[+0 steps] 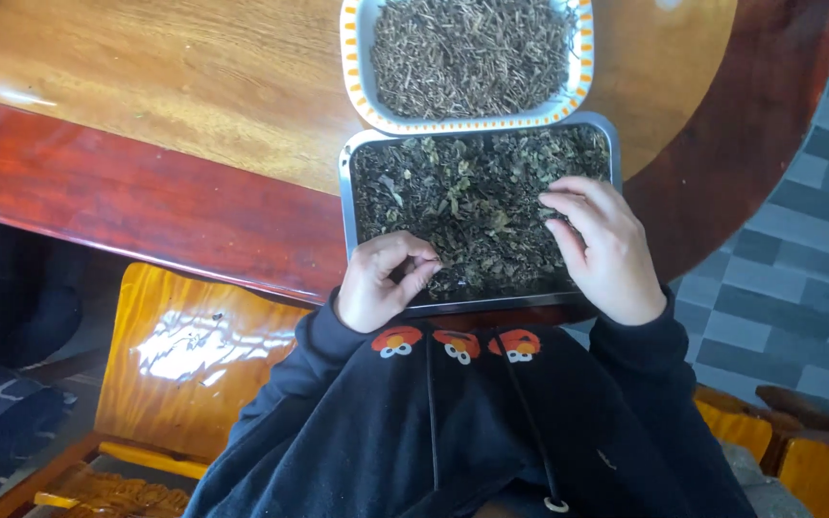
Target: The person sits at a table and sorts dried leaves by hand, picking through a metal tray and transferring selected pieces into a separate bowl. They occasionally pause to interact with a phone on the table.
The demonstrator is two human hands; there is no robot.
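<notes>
A metal tray [346, 192] of dark dried leaves [472, 206] is set at the centre of the frame on the near edge of the round wooden desk [194, 86], touching a white dish with an orange-patterned rim [347, 58] filled with finer dried stems at the upper centre. At the tray's lower left corner a small bit of leaf is pinched in the grip of the left hand [383, 285], thumb and fingertips closed together. The right hand [606, 247] is laid on the leaves at the tray's right side, its grip released and the fingers curled loosely; a glossy yellow wooden chair [194, 364] is seen at the lower left.
</notes>
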